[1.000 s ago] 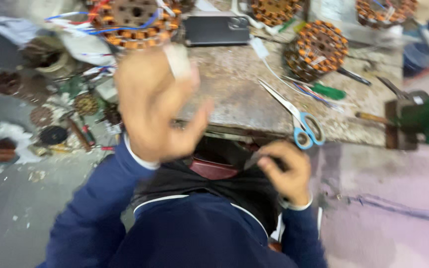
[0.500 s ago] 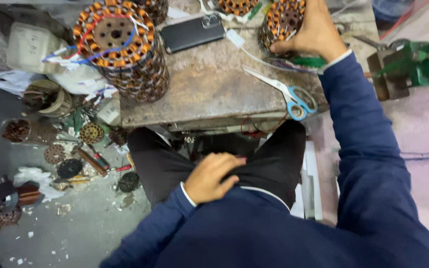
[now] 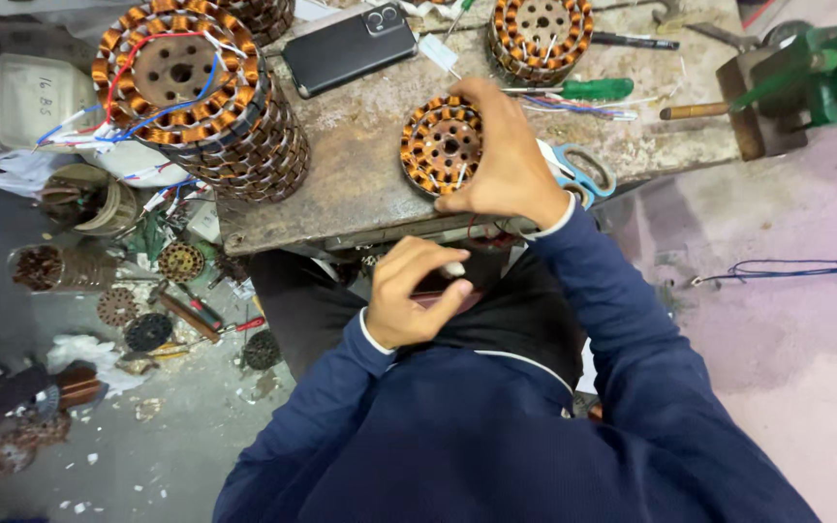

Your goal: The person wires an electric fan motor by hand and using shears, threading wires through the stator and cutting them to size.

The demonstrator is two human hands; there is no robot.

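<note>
Right hand (image 3: 506,165): fingers curled, gripping small copper-wound stator (image 3: 441,143) at worktop (image 3: 360,184) front edge. Left hand (image 3: 411,291): over lap, fingers pinching small white piece (image 3: 453,270). Scissors (image 3: 578,174) beside stator.

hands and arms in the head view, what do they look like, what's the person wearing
Both hands, the left hand and the right hand, are bare, with no gloves and no rings or watch visible. Both arms are covered by long dark navy blue sleeves, and a thin white cuff edge shows at each wrist.
</note>
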